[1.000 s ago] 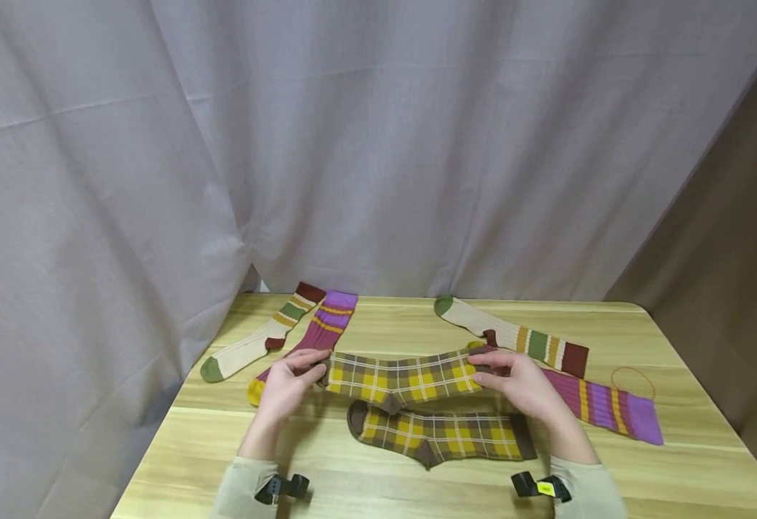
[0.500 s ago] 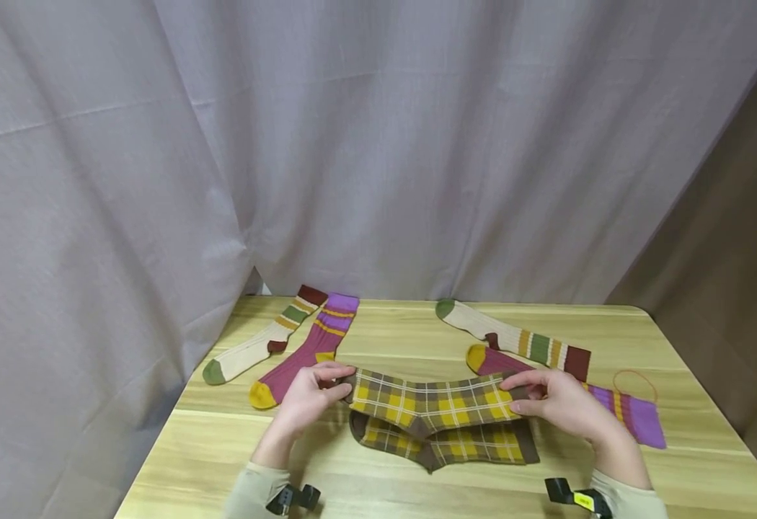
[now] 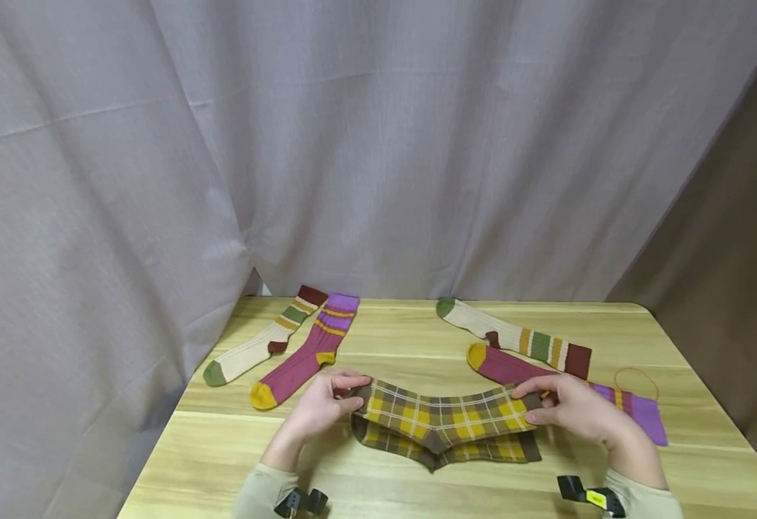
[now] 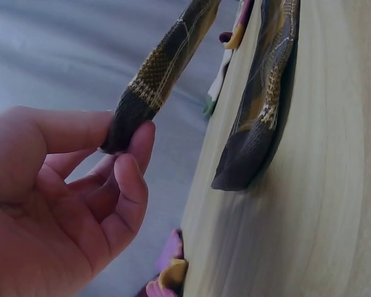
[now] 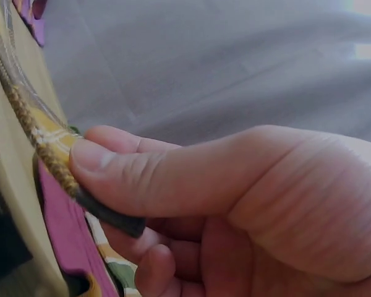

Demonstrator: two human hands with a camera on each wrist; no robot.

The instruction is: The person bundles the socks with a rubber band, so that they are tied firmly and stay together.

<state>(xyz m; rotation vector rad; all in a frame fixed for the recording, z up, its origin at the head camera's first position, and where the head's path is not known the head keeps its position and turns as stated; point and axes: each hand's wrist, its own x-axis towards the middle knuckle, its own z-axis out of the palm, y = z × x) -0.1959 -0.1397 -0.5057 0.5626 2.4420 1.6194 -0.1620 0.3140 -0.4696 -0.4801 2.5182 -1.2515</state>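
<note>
A yellow and brown plaid sock (image 3: 443, 417) is stretched between both hands, above the table. My left hand (image 3: 319, 409) pinches its dark toe end between thumb and fingers, as the left wrist view also shows. At the other end, my right hand (image 3: 576, 409) pinches the dark cuff; in the right wrist view the thumb lies over that edge. Beneath it a matching plaid sock (image 4: 253, 142) lies flat on the table, partly covered in the head view by the raised one. In the left wrist view a gap separates the two toes.
On the left lie a cream striped sock (image 3: 249, 352) and a magenta sock (image 3: 294, 367) with a yellow toe. Towards the right are another cream striped sock (image 3: 502, 324) and magenta sock (image 3: 508, 366), with a thin orange loop (image 3: 638, 371) nearby. Grey curtain (image 3: 378, 144) hangs behind the wooden table (image 3: 404, 324).
Both hands have moved right and nearer the body, carrying the plaid sock over the matching one, which it now largely overlaps in the head view. The other socks have stayed in place.
</note>
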